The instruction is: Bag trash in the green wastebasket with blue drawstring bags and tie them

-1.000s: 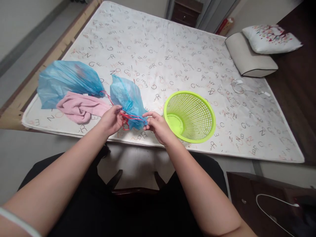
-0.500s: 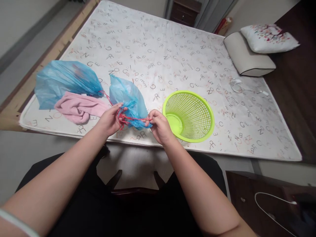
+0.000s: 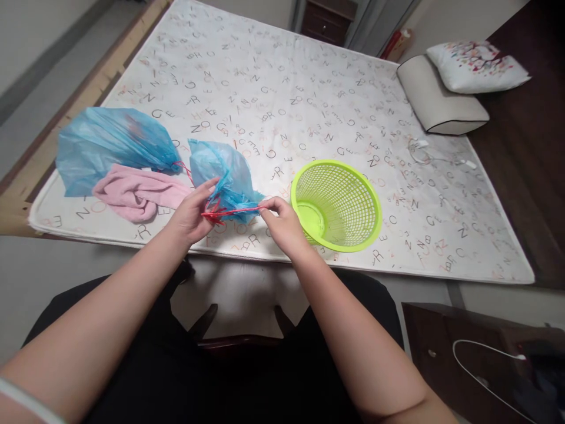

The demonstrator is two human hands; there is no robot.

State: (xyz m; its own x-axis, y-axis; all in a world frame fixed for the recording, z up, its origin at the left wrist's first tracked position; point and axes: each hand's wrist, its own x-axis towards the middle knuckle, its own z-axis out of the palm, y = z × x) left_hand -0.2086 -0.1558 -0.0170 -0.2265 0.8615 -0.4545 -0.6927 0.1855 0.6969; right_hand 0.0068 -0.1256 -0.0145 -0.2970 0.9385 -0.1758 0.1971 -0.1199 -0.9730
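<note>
A small blue plastic bag (image 3: 223,168) with a red drawstring (image 3: 241,210) is between my two hands at the near side of the mattress. My left hand (image 3: 197,213) is closed around the bunched red string at the bag's gathered neck. The fingertips of my right hand (image 3: 282,222) pinch the other end of the string, which runs taut between the hands. Left of them lies a larger, full blue plastic bag (image 3: 117,141), also with a red string. A crumpled pink towel (image 3: 139,193) rests in front of it.
A lime-green mesh basket (image 3: 377,206) lies tilted just right of my right hand, its opening facing me. The letter-printed mattress (image 3: 282,88) spreads ahead. Two pillows, one grey (image 3: 441,97) and one floral (image 3: 479,68), and a white cable (image 3: 417,150) are at the right.
The red string, looped in several strands before, now stretches as a straighter line between my hands. The small bag's neck has shifted slightly, and the view has moved a little.
</note>
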